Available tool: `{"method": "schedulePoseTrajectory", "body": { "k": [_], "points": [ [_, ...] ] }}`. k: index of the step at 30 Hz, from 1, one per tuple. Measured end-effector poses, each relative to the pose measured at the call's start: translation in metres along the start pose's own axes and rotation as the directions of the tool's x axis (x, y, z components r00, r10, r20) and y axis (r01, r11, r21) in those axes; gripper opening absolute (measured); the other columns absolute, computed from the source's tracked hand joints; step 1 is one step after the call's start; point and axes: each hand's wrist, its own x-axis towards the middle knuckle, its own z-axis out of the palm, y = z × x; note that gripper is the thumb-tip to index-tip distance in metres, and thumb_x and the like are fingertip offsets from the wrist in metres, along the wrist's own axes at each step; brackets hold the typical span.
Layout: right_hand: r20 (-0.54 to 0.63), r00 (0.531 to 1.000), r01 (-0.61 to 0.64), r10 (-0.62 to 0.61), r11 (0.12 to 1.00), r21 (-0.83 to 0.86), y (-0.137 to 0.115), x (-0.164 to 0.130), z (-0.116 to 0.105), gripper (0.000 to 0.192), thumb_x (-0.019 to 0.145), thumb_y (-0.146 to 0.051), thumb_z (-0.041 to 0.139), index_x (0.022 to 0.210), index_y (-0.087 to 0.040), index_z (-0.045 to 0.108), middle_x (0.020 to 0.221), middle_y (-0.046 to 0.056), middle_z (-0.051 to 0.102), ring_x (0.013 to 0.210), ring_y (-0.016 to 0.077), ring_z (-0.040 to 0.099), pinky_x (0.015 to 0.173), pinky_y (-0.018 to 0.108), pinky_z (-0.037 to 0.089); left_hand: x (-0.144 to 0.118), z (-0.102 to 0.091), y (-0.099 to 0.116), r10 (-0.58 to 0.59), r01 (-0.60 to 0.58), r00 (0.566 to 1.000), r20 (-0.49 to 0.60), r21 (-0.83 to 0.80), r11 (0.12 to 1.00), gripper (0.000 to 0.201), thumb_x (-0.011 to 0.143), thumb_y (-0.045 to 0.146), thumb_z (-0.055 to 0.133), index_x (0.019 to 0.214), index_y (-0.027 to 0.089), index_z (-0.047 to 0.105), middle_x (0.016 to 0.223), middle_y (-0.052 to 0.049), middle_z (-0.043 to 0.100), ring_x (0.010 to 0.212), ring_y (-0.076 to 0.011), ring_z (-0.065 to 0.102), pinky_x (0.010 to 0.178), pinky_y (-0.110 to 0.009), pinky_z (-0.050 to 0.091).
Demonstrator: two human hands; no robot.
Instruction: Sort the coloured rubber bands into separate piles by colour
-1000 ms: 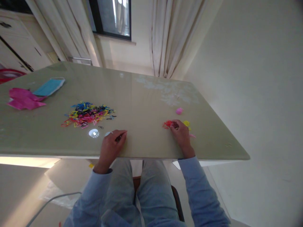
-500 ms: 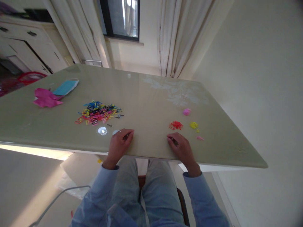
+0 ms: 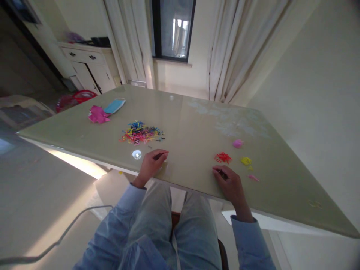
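So the right hand (image 3: 232, 185) is resting near the front edge of the bench (image 3: 191, 131), fingers curled in with the tips pinched together on something small and dark. It's too tiny to say what it is, but it looks like one of the little bands. Just beyond that hand sits a small red pile (image 3: 223, 157), and to the right of it a yellow pile (image 3: 246, 161). A pink pile (image 3: 237, 143) lies a bit farther back, and a stray pink piece (image 3: 253, 177) lies nearer the front edge, off to the right of the hand.

Over on the other side, the left hand (image 3: 152, 165) is also down on the bench near the edge, loosely curled with the index finger and thumb brought together at the tips. Can't tell if there's actually anything in that grip. Right beside it to the left is a bright round spot of light (image 3: 136, 154) on the glossy surface.

Farther back from the left hand is the big mixed heap of colored bands (image 3: 140, 132), with yellow, pink, blue and black all jumbled, and a few black strays at its right edge. Way off at the left end of the bench lie a crumpled pink sheet (image 3: 98, 114) and a blue face mask (image 3: 114, 105), touching each other.

Behind the bench are curtains (image 3: 233, 48), a window (image 3: 174, 28) and a white cabinet (image 3: 88, 63).
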Motion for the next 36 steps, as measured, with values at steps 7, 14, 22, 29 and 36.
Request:
{"method": "schedulePoseTrajectory", "body": {
  "k": [7,14,22,29,36],
  "points": [
    [-0.001,0.999,-0.034,0.034,0.999,0.027,0.003,0.000,-0.001,0.032,0.085,-0.046,0.057,0.088,-0.018,0.073,0.084,0.008,0.074,0.071,0.0198,0.066,0.065,0.031,0.051,0.024,-0.070,-0.027,0.005,0.095,0.915,-0.404,0.227,0.969,0.024,0.076,0.038,0.058,0.083,0.016,0.063,0.076,-0.003,0.065,0.066,-0.0154,0.059,0.067,-0.028,0.048],
    [0.006,1.000,-0.030,0.030,1.000,0.003,0.006,0.002,-0.002,0.032,0.083,-0.048,0.059,0.087,-0.020,0.074,0.084,0.008,0.074,0.070,0.0211,0.067,0.065,0.032,0.054,0.042,-0.146,-0.052,0.001,0.264,0.932,-0.362,0.681,0.683,0.038,0.077,0.022,0.054,0.113,0.014,0.066,0.105,-0.015,0.065,0.085,-0.0239,0.060,0.087,-0.038,0.048],
    [0.009,0.999,-0.036,0.037,0.997,-0.070,0.014,0.003,-0.002,0.035,0.079,-0.053,0.060,0.086,-0.022,0.075,0.085,0.008,0.075,0.073,0.0238,0.070,0.068,0.034,0.057,0.068,-0.169,-0.060,-0.056,0.149,0.987,-0.149,0.744,0.651,0.028,0.083,0.027,0.053,0.093,0.015,0.076,0.095,-0.017,0.068,0.097,-0.0291,0.061,0.091,-0.038,0.046],
    [0.005,0.998,-0.057,0.058,0.992,-0.113,0.015,0.004,-0.002,0.040,0.077,-0.059,0.059,0.084,-0.023,0.076,0.083,0.008,0.075,0.070,0.0244,0.070,0.063,0.034,0.057,0.058,-0.162,-0.049,-0.096,0.253,0.953,-0.287,0.579,0.775,0.017,0.079,0.025,0.060,0.080,0.014,0.073,0.087,-0.012,0.069,0.082,-0.0218,0.060,0.076,-0.033,0.045],
    [0.010,0.999,-0.044,0.045,0.991,-0.130,0.011,0.003,-0.002,0.037,0.079,-0.055,0.059,0.086,-0.022,0.075,0.085,0.008,0.075,0.071,0.0236,0.070,0.066,0.034,0.057,0.019,-0.116,-0.003,-0.138,0.080,0.964,-0.228,-0.247,0.966,0.036,0.072,0.050,0.075,0.073,0.015,0.066,0.055,0.003,0.051,0.052,-0.0081,0.041,0.052,-0.022,0.032]
  ]
}}
